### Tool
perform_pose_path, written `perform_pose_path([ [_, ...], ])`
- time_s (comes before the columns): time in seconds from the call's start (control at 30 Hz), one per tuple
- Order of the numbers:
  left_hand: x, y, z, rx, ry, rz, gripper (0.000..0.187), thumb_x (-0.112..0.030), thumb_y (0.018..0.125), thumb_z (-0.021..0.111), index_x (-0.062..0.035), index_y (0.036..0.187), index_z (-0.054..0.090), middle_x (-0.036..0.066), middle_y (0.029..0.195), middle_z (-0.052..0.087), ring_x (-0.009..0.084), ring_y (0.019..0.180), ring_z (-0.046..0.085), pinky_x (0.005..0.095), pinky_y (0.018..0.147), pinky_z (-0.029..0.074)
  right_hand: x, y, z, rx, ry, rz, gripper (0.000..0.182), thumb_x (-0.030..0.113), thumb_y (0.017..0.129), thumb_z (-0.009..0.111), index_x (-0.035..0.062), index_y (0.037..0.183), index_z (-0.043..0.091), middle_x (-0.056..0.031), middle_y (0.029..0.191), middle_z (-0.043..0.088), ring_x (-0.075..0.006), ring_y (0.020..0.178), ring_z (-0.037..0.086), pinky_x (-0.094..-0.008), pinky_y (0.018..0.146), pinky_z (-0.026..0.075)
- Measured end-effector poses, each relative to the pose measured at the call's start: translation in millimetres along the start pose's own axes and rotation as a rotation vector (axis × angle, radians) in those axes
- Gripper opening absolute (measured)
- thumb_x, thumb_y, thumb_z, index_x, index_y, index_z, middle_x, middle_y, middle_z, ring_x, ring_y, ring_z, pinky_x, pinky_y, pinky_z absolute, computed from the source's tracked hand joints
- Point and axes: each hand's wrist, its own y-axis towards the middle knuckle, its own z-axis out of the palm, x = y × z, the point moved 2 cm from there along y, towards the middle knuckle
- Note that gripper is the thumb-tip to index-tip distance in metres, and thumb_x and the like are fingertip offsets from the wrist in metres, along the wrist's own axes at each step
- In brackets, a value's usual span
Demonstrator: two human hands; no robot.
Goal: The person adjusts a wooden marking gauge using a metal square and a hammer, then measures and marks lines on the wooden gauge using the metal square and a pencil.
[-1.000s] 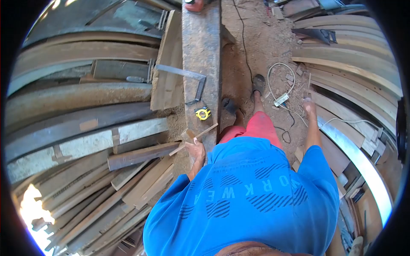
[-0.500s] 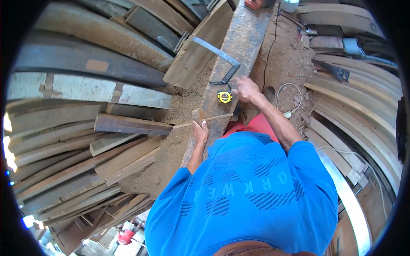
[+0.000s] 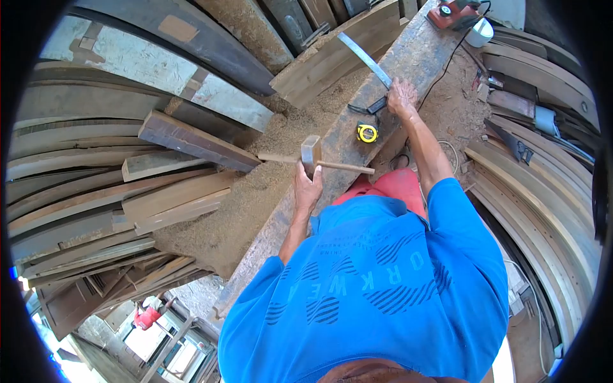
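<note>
My left hand (image 3: 308, 189) is closed around a wooden marking gauge (image 3: 311, 155), a squared block with a thin rod through it, held over the bench edge. Farther along the bench, my right hand (image 3: 402, 97) has its fingers closed over the corner of a try square (image 3: 364, 57). The square's pale metal blade points away from me, and its dark stock shows beside my fingers. The fingertips are partly hidden. A yellow and black tape measure (image 3: 367, 133) sits on the wooden bench (image 3: 341, 150), nearer to me than the square.
A red power tool (image 3: 452, 14) with a black cord stands at the bench's far end, beside a white container (image 3: 479, 33). Stacked boards (image 3: 211, 96) fill the left, and long timbers (image 3: 543, 198) lie right. Sawdust (image 3: 220, 233) covers the floor. A person in red (image 3: 147, 317) is in the background.
My right hand has moved from beside the bench onto the try square's corner. My left hand has lifted and turned the marking gauge so its block stands up. The view has swung round.
</note>
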Motion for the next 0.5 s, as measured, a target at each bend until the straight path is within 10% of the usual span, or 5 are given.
perform_pose_path([
  [0.17,-43.1,6.4,-21.6,-0.114,-0.176,0.242,0.059,-0.024,0.095,0.069,0.0022,0.142,0.046,0.028,0.122,0.064,0.0393,0.114,0.066,0.0454,0.095,0.051,-16.3,25.0,16.4,0.027,0.128,0.105,0.031,0.018,0.089,0.060,0.0047,0.117,0.065,-0.0225,0.117,0.067,-0.0442,0.116,0.063,-0.0526,0.097,0.050],
  [0.37,-62.5,10.0,-29.2,-0.149,-0.312,0.314,0.060,-0.019,0.095,0.070,0.0022,0.144,0.044,0.023,0.121,0.066,0.0307,0.111,0.067,0.0418,0.095,0.052,-29.0,29.4,6.6,0.375,1.062,0.120,0.011,0.019,0.087,0.067,0.0095,0.082,0.067,-0.0028,0.080,0.063,-0.0151,0.082,0.062,-0.0345,0.074,0.052],
  [0.5,-71.4,13.0,-31.3,-0.207,-0.391,0.365,0.058,-0.017,0.093,0.072,0.0023,0.142,0.047,0.022,0.120,0.067,0.0298,0.110,0.067,0.0409,0.095,0.052,-33.5,-7.3,-45.0,0.399,1.324,-0.025,0.005,0.012,0.093,0.061,0.0104,0.093,0.066,0.0039,0.084,0.059,-0.0091,0.080,0.055,-0.0282,0.076,0.047],
])
